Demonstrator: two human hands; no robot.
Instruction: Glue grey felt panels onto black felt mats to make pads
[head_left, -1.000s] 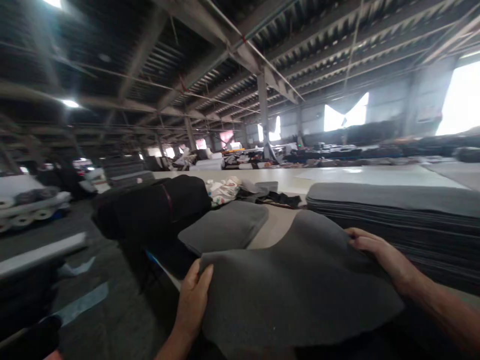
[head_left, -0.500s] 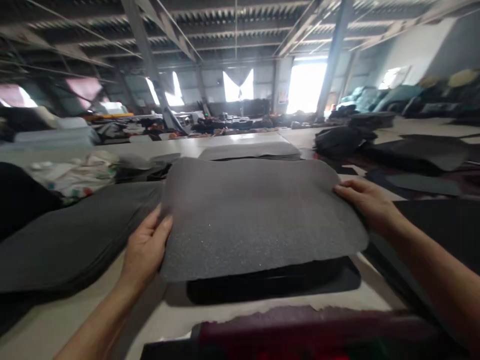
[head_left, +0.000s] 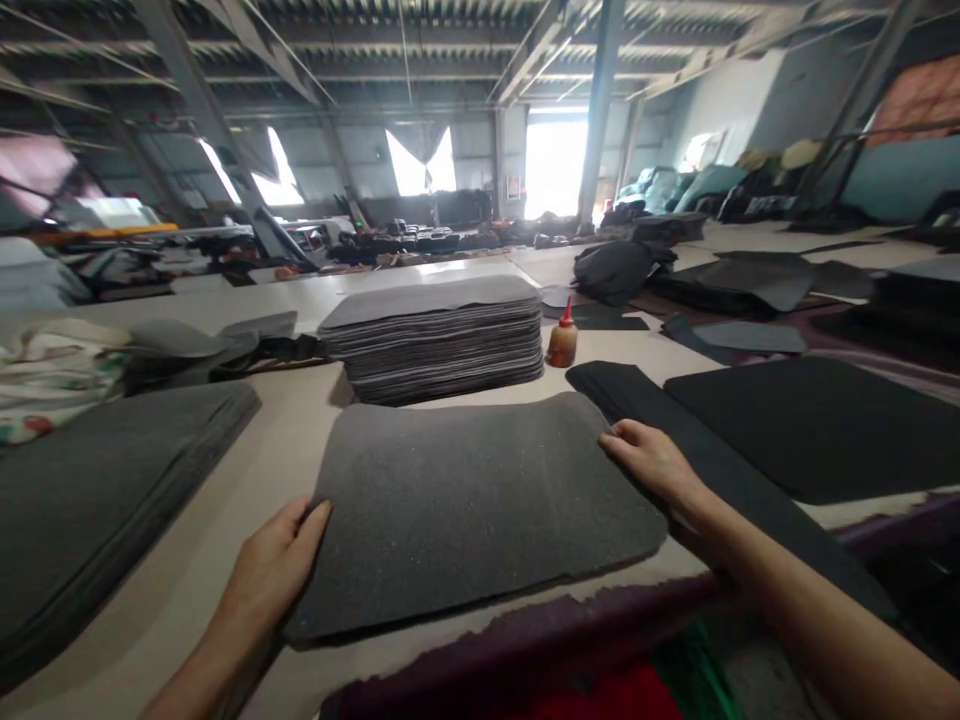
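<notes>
A dark grey sheet (head_left: 480, 500) with rounded corners lies low over the table near its front edge. My left hand (head_left: 277, 560) grips its left edge, thumb on top. At the upper right edge, my right hand (head_left: 652, 460) pinches the same sheet between thumb and fingers. Just behind the sheet stands a tall stack of similar grey sheets (head_left: 442, 345). A bottle with a red nozzle (head_left: 562, 340) is to the right of that stack.
On the left are a dark pile of sheets (head_left: 112, 490) and a patterned white cloth (head_left: 64, 375). To the right lie a black strip (head_left: 705, 460) and a black panel (head_left: 825, 425). A dark bundle (head_left: 615, 272) sits farther back on the table (head_left: 300, 430).
Both hands have lowered the grey sheet toward the table, uncovering the stack and the bottle behind it. The view has turned to the right.
</notes>
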